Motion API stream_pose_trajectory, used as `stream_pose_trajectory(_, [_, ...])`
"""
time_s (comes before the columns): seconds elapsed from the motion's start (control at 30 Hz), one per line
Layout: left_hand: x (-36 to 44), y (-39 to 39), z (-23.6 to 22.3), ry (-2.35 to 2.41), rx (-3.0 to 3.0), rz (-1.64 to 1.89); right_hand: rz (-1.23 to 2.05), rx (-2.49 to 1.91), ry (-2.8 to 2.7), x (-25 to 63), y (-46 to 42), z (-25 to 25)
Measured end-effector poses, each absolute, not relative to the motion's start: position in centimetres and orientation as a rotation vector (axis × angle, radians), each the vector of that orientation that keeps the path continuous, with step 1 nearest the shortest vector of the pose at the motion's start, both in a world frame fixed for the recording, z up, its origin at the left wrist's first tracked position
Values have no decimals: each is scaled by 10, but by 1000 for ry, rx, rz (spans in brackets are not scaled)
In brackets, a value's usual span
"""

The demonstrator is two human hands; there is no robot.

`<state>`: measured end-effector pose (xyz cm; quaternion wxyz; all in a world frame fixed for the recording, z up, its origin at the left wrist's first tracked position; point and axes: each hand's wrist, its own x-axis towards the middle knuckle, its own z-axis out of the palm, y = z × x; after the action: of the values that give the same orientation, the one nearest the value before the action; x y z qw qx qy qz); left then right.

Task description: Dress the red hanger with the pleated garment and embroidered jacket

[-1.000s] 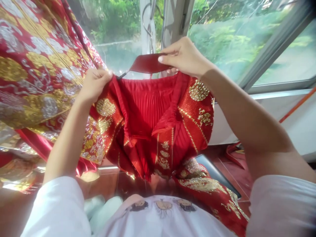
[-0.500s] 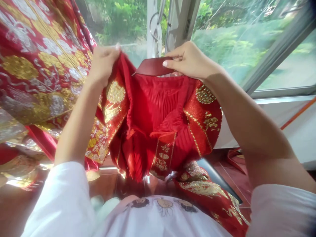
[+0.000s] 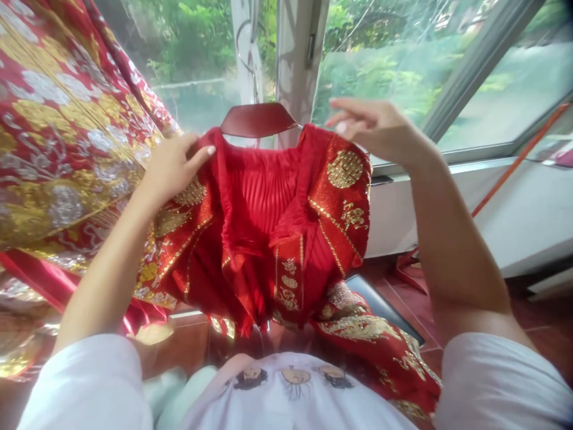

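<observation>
A red embroidered top (image 3: pixel 268 173), with a pleated inside and gold motifs on its puffed shoulders, hangs on a dark red hanger (image 3: pixel 258 120). Both shoulders of the top sit on the hanger. My left hand (image 3: pixel 174 164) grips the left shoulder, thumb on the front; its other fingers are partly hidden by the cloth. Just above the right shoulder, my right hand (image 3: pixel 373 128) is off the cloth with its fingers loosely apart. Red cloth with gold embroidery (image 3: pixel 371 334) trails below on the right.
Another red garment with gold and silver flowers (image 3: pixel 67 131) hangs close on the left. Behind the hanger stand a window frame (image 3: pixel 295 54) and glass panes. A dark flat object (image 3: pixel 385 310) lies on the tiled floor, and an orange strip (image 3: pixel 514 161) slants at right.
My right hand has let go of the hanger and moved off to the right. My left hand has slid down from the collar edge onto the shoulder. The top now hangs from the hanger.
</observation>
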<state>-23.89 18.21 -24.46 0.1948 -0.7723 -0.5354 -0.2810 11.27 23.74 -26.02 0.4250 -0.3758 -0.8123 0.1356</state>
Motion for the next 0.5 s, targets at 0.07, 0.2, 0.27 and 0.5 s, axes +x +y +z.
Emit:
stream_pose_trajectory(0.07, [-243, 182, -248, -1578, -2088, -743, 310, -963, -2066, 130, 233, -283])
stream_pose_trajectory(0.2, [-249, 186, -245, -1550, -2207, -790, 527, -790, -1842, 152, 243, -320])
stream_pose_trajectory(0.27, [-253, 189, -241, -1589, -2397, -841, 746, -773, -1722, 161, 255, -326])
stream_pose_trajectory(0.5, [-266, 197, -227, -1737, -2768, -914, 787, -808, -1945, 170, 264, -287])
